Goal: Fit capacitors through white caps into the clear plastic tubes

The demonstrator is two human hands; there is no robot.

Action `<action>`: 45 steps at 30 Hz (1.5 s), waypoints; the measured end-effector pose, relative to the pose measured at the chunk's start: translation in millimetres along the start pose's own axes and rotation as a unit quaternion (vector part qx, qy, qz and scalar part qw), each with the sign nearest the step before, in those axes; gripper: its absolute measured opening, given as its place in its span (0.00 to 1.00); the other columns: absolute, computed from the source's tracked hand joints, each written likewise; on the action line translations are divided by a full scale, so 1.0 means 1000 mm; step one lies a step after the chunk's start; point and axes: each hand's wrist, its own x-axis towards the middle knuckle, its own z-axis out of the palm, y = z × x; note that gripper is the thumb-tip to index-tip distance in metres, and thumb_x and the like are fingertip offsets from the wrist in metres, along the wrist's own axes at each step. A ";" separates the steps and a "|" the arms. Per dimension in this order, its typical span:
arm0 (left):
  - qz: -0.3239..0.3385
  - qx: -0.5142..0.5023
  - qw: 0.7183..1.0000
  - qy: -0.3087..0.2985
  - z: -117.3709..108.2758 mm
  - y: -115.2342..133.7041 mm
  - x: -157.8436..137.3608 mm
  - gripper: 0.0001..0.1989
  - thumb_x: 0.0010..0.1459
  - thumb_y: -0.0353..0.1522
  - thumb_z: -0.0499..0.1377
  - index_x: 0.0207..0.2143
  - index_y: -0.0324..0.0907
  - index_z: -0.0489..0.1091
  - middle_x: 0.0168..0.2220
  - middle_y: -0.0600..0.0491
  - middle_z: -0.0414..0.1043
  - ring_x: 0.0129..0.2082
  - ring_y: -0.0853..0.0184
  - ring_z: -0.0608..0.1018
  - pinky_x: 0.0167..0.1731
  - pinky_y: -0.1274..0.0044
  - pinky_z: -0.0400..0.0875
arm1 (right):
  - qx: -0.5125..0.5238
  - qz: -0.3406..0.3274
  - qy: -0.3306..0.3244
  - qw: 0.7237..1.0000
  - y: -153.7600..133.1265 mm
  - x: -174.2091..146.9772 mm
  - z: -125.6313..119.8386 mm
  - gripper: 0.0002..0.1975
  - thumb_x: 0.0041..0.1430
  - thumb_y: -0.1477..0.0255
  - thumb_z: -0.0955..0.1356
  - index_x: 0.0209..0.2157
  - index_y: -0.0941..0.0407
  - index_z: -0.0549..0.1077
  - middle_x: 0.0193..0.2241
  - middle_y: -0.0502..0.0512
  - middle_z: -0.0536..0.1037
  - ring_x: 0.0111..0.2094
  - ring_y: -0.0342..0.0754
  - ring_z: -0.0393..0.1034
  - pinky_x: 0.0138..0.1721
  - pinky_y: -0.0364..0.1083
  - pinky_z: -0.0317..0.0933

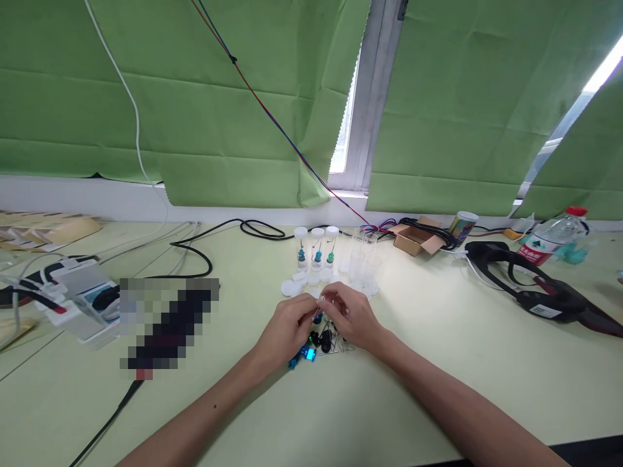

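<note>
My left hand (291, 326) and my right hand (354, 318) meet over the table, fingertips pinched together around something small and thin that the fingers mostly hide. Just below them lies a pile of small parts: bright blue pieces (309, 353), black round pieces (326, 341) and thin metal pins (346, 344). Behind my hands stand three clear vials with white caps, a left vial (302, 258), a middle vial (317, 258) and a right vial (331, 256), each with a blue or green piece inside. Loose white lids (291, 287) lie in front of them, and clear uncapped containers (357, 266) stand to their right.
A small cardboard box (415, 241) and a can (462, 227) stand at the back right, near a bottle (549, 240) and a black headset-like device (535, 292). On the left are a white device (80, 305) with cables, a pixelated dark object (170, 331) and a black cable (209, 259).
</note>
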 end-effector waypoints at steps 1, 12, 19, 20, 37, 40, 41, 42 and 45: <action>0.007 -0.003 1.000 -0.005 0.001 0.000 0.000 0.14 0.62 0.23 0.47 0.28 0.40 0.69 0.25 0.54 0.68 0.26 0.70 0.67 0.28 0.78 0.62 | 0.004 -0.002 0.000 1.000 -0.001 0.000 0.000 0.06 0.65 0.68 0.65 0.37 0.56 0.69 0.24 0.48 0.72 0.20 0.40 0.59 0.25 0.41 0.57; 0.046 0.012 0.999 0.002 0.003 -0.004 -0.003 0.15 0.60 0.20 0.46 0.30 0.40 0.69 0.27 0.54 0.68 0.26 0.71 0.67 0.26 0.79 0.62 | 0.018 -0.038 0.015 0.999 -0.003 -0.002 0.002 0.05 0.66 0.70 0.64 0.34 0.56 0.67 0.24 0.48 0.71 0.21 0.39 0.61 0.23 0.40 0.57; 0.081 0.043 0.995 0.025 0.001 0.001 -0.003 0.15 0.59 0.19 0.47 0.30 0.41 0.70 0.28 0.54 0.70 0.26 0.71 0.70 0.27 0.80 0.66 | -0.009 -0.058 0.008 0.998 -0.012 -0.002 -0.002 0.06 0.66 0.71 0.64 0.33 0.55 0.67 0.24 0.49 0.70 0.22 0.40 0.60 0.24 0.41 0.58; 0.089 0.045 0.995 0.026 0.000 0.002 -0.003 0.15 0.59 0.19 0.47 0.31 0.41 0.71 0.29 0.53 0.71 0.27 0.71 0.71 0.27 0.80 0.66 | -0.017 -0.061 0.019 0.998 -0.014 -0.001 -0.003 0.06 0.66 0.72 0.64 0.33 0.55 0.67 0.24 0.49 0.70 0.22 0.40 0.60 0.24 0.41 0.58; 0.077 0.053 0.995 0.031 -0.005 -0.006 -0.002 0.15 0.65 0.24 0.49 0.42 0.43 0.75 0.39 0.50 0.76 0.34 0.70 0.76 0.33 0.79 0.70 | -0.019 -0.110 0.022 0.993 -0.011 0.000 -0.003 0.07 0.67 0.73 0.63 0.37 0.54 0.72 0.27 0.52 0.76 0.26 0.44 0.69 0.28 0.44 0.65; 0.068 0.048 0.996 0.030 -0.007 -0.006 -0.002 0.13 0.65 0.27 0.51 0.44 0.44 0.75 0.41 0.50 0.77 0.34 0.69 0.77 0.33 0.78 0.72 | -0.033 -0.107 0.053 0.992 -0.011 -0.001 -0.003 0.09 0.68 0.73 0.62 0.34 0.54 0.72 0.24 0.51 0.75 0.25 0.43 0.68 0.26 0.44 0.63; 0.065 0.048 0.996 0.033 -0.008 -0.006 -0.002 0.12 0.65 0.28 0.52 0.44 0.44 0.75 0.42 0.49 0.77 0.34 0.69 0.77 0.32 0.78 0.72 | -0.038 -0.105 0.063 0.992 -0.011 0.000 -0.003 0.10 0.68 0.73 0.62 0.33 0.54 0.72 0.23 0.51 0.74 0.24 0.43 0.68 0.25 0.44 0.63; 0.062 0.049 0.996 0.040 -0.009 -0.006 -0.001 0.12 0.64 0.29 0.53 0.44 0.44 0.75 0.43 0.49 0.76 0.33 0.70 0.77 0.31 0.79 0.72 | -0.043 -0.102 0.072 0.991 -0.011 0.000 -0.003 0.10 0.68 0.73 0.62 0.32 0.54 0.71 0.23 0.51 0.73 0.24 0.43 0.67 0.25 0.43 0.62; 0.054 0.053 0.995 0.070 -0.015 -0.004 0.001 0.10 0.63 0.29 0.55 0.43 0.43 0.75 0.41 0.49 0.76 0.29 0.72 0.76 0.25 0.80 0.70 | -0.052 -0.100 0.085 0.990 -0.011 0.001 -0.004 0.10 0.67 0.73 0.63 0.30 0.55 0.70 0.22 0.50 0.72 0.23 0.43 0.65 0.24 0.43 0.60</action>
